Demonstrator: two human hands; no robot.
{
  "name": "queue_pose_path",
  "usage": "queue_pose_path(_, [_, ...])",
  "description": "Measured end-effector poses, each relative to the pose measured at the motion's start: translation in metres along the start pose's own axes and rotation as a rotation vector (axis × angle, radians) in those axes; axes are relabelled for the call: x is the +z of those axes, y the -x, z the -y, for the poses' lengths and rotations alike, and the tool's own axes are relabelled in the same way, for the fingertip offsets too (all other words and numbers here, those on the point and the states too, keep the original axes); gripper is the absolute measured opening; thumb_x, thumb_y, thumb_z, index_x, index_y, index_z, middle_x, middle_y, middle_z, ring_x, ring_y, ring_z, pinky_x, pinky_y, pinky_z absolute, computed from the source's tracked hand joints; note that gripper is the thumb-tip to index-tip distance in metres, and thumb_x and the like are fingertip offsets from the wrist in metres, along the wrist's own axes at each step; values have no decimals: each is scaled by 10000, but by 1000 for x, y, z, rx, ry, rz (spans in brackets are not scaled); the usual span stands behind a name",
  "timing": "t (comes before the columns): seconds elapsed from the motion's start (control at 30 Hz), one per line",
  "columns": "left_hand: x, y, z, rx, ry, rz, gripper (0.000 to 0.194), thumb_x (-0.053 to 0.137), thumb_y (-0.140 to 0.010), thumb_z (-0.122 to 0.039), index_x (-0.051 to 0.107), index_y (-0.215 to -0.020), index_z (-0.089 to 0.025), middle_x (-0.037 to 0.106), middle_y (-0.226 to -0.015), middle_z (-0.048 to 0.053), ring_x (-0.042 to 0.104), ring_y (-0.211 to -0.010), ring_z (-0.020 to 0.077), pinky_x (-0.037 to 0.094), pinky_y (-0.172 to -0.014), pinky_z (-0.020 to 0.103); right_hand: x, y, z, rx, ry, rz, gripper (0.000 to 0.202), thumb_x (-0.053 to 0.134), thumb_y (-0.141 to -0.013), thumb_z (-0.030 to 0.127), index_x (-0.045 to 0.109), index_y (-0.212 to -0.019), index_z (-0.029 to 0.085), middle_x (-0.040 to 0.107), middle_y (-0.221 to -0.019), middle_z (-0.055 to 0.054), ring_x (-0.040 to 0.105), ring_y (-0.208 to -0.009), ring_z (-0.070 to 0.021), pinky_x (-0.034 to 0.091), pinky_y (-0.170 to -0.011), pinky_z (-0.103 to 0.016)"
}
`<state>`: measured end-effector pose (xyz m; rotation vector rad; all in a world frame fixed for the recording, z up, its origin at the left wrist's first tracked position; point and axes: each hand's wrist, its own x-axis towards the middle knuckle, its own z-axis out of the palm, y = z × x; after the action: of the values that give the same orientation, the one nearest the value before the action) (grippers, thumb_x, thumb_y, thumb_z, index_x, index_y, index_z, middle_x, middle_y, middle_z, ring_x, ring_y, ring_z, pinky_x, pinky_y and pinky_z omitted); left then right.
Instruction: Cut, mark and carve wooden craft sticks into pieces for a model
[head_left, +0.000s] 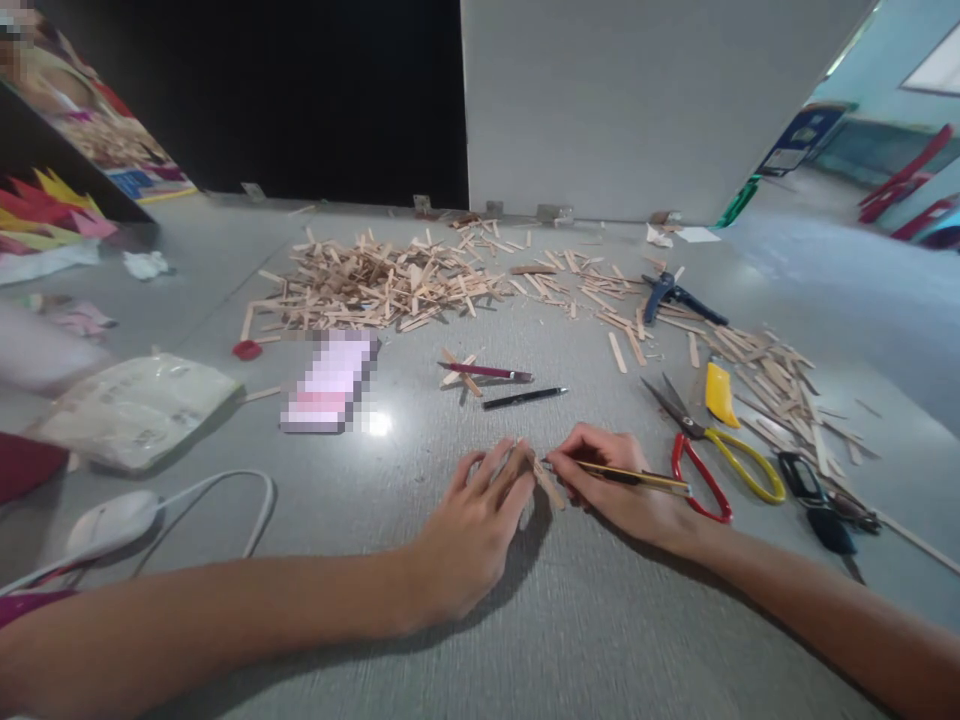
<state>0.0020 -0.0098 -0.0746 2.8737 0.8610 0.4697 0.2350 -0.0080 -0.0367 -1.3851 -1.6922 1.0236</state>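
My left hand [480, 515] rests on the grey table, its fingertips closed on a small wooden stick [550, 485] that slants down to the right. Just right of it, my right hand [611, 480] grips a yellow and black pencil [637, 475], its tip close to the stick and the left fingertips. Beyond the hands lie a dark red pen [487, 371] across some crossed sticks [466, 378], and a black pen [525, 397]. Scissors [697, 430] with one red and one yellow handle lie open beside my right hand.
A large pile of wooden sticks [382, 280] spreads before an upright board [600, 110]. More sticks, a dark blue tool [675, 298], a yellow cutter [721, 393] and keys [855, 513] are at right. A phone [330, 385], plastic bag [146, 410] and white mouse [112, 520] lie left.
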Motion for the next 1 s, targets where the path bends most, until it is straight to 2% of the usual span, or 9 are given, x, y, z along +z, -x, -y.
queue_pose_path(0.1, [-2, -4, 5, 15, -14, -30, 635, 405, -849, 57, 462, -1467, -72, 551, -1598, 252, 452, -1556, 375, 425, -1160, 566, 2, 0, 2, -5, 14, 33, 377, 608, -1030, 423, 584, -707, 229, 614, -539, 38, 498, -467, -102, 375, -464, -234])
queue_pose_path(0.3, [0, -10, 12, 106, -27, -18, 510, 415, -930, 13, 481, -1432, -53, 614, -1533, 265, 504, -1531, 349, 419, -1205, 536, 4, -1, 0, -23, 42, 47, 406, 578, -1053, 403, 539, -685, 236, 609, -540, 43, 513, -480, -102, 389, -507, -244])
queue_pose_path(0.43, [2, -9, 11, 133, -24, -41, 451, 413, -948, 11, 494, -1390, -38, 588, -1542, 301, 515, -1524, 346, 407, -1242, 511, 5, -2, 0, -20, 23, 48, 399, 591, -1053, 386, 553, -688, 231, 604, -546, 47, 511, -489, -102, 387, -509, -245])
queue_pose_path(0.7, [-1, -11, 9, 136, -40, -17, 380, 389, -987, -5, 550, -1331, -36, 593, -1527, 315, 572, -1471, 379, 472, -1182, 558, 4, -1, -1, -53, 64, 57, 432, 590, -1074, 419, 558, -687, 229, 600, -557, 44, 494, -487, -105, 359, -487, -254])
queue_pose_path(0.8, [-1, -11, 9, 141, -41, -4, 375, 409, -1003, -27, 559, -1347, -36, 557, -1563, 317, 519, -1514, 391, 461, -1184, 578, 4, -3, -1, -65, 93, 55, 459, 575, -1081, 454, 546, -680, 233, 580, -558, 43, 483, -491, -110, 353, -483, -259])
queue_pose_path(0.9, [-1, -11, 9, 152, -43, 3, 378, 435, -1024, -54, 546, -1385, -32, 535, -1591, 305, 465, -1553, 384, 441, -1203, 566, 4, -4, -2, -109, 125, 50, 479, 564, -1084, 462, 522, -664, 235, 542, -555, 49, 461, -492, -110, 341, -483, -260])
queue_pose_path(1.0, [-3, -13, 8, 166, -76, 7, 335, 406, -1060, -73, 567, -1347, -10, 572, -1553, 314, 522, -1513, 379, 414, -1223, 557, 5, -4, -5, -177, 160, 50, 474, 535, -1100, 428, 501, -668, 235, 522, -572, 49, 456, -501, -109, 338, -492, -259])
